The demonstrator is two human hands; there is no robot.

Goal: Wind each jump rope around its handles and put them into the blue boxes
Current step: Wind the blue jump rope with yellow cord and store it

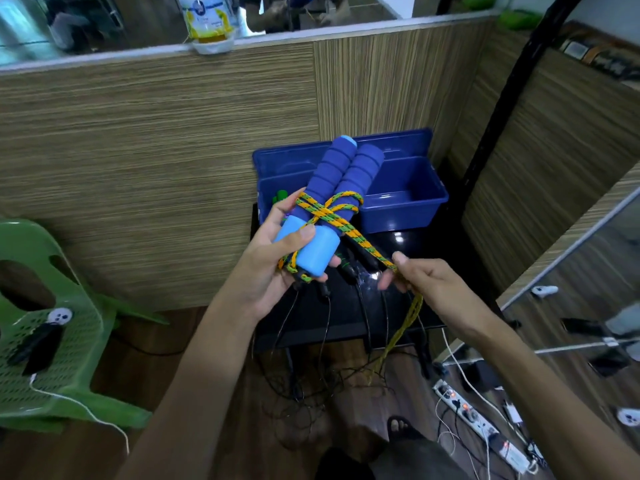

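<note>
Left hand (277,258) grips two blue handles (341,178); right hand (426,278) pinches one rope (363,242).

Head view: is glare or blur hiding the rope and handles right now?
Head view: blue foam handles and wound orange-green rope are sharp; the slack below the right hand smears; glare spots the black table; wide-angle edges bend.
</note>
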